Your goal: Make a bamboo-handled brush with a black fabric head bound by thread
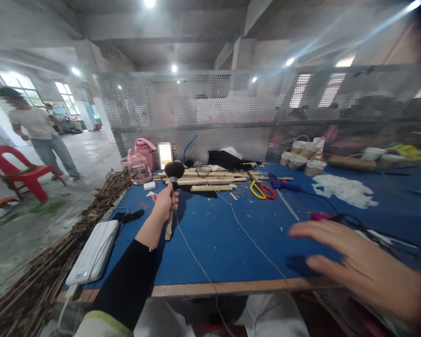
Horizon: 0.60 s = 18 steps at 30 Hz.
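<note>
My left hand [165, 202] is closed around a wooden-handled brush [174, 172], held upright with its dark round head on top, above the blue table [210, 243]. A thin cord [196, 260] runs from near the brush across the table toward me. My right hand [358, 264] hovers open and flat over the table's near right part, fingers stretched toward the left and blurred by motion. It holds nothing. Dark cables [368, 229] lie just beyond it.
Bamboo sticks [210, 180], yellow and red scissors [263, 190], a blue tool [284, 185], white cloth [344, 189], small baskets [303, 161] and a pink jug [140, 164] lie farther back. A white power bank [94, 250] sits at the left edge beside twigs [56, 252]. A person [38, 131] stands far left.
</note>
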Motion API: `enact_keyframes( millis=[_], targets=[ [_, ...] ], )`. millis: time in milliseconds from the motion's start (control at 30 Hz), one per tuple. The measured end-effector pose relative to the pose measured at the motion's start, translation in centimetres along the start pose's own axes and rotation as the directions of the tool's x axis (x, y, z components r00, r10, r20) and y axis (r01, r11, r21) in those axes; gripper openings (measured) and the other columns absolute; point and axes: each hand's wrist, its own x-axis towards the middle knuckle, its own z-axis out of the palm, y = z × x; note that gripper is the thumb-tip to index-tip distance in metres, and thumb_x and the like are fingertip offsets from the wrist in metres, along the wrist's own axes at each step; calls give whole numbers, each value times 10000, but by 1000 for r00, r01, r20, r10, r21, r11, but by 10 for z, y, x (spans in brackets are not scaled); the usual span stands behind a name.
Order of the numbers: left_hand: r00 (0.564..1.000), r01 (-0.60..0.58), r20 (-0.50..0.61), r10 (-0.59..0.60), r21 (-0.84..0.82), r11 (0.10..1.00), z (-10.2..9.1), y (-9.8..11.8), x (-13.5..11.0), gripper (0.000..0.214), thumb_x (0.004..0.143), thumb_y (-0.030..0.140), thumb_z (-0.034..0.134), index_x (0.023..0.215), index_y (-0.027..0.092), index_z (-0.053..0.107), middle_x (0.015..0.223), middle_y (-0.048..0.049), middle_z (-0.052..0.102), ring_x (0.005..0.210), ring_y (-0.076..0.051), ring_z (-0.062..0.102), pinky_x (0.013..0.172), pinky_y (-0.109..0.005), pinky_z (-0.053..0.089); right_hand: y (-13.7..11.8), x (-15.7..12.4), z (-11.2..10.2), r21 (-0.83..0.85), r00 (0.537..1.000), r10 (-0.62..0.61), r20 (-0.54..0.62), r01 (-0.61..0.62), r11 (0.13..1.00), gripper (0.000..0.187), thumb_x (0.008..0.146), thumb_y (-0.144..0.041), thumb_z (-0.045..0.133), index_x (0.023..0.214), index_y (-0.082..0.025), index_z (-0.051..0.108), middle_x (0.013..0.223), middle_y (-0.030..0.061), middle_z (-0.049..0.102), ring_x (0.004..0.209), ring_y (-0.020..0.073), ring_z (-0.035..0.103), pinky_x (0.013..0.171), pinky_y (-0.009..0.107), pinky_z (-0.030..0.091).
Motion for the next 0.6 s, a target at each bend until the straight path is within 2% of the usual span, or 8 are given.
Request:
enact_keyframes(
  millis=[67,133,233,267,333,433,500,600],
  targets=[
    [997,-35,77,29,74,997,8,1,-10,281,793,433,558,748,161,509,544,48,468,348,-33,324,337,-157,211,-10,25,22,235,961,32,275,-99,967,386,664,-582,663,889,-270,700,1023,149,648,989,305,583,921,461,393],
    [980,-151,161,118,209,966,17,1,-21,247,782,407,580,787,160,567,536,41,485,373,-50,346,374,-175,249,-19,53,61,514,889,66,454,-322,795,462,726,-606,577,960,-214,646,1024,142,644,954,265,602,874,432,435],
    [879,-477,311,362,565,673,27,-1,-35,273,834,387,503,990,189,610,649,-16,596,544,-128,517,547,-228,384,-28,90,130,674,853,198,482,-506,539,421,646,-375,734,1005,-220,579,986,68,639,913,173,602,769,296,459],
    [848,-526,348,400,645,554,29,-2,-38,303,845,380,483,1059,199,599,730,-44,635,637,-163,566,621,-254,409,-30,99,150,709,838,201,508,-539,455,420,607,-302,756,977,-227,571,938,37,637,881,150,602,727,261,455],
    [838,-527,367,404,739,421,31,-4,-42,347,846,370,477,1139,212,575,891,-94,665,794,-219,605,731,-299,421,-33,112,181,751,816,122,564,-569,335,366,526,-175,754,838,-208,565,803,-14,618,770,117,591,668,223,446],
    [859,-481,342,380,793,374,31,-6,-42,369,829,362,504,1165,227,570,1013,-119,650,900,-249,603,810,-326,420,-36,121,201,725,776,18,631,-598,342,205,496,-116,657,623,-166,504,592,-41,542,576,85,519,564,202,428],
    [864,-460,305,400,801,384,30,-7,-39,367,821,353,515,1160,227,575,1035,-122,638,936,-254,593,842,-337,414,-35,123,202,689,765,76,639,-614,386,135,529,-154,591,600,-169,477,511,-53,491,442,58,406,429,173,334],
    [860,-457,276,428,790,409,29,-8,-34,340,830,338,494,1132,212,588,990,-116,644,933,-254,585,840,-344,412,-28,121,195,662,823,206,529,-553,506,108,616,-252,571,659,-182,500,437,-85,391,352,37,213,352,172,109]
  ],
)
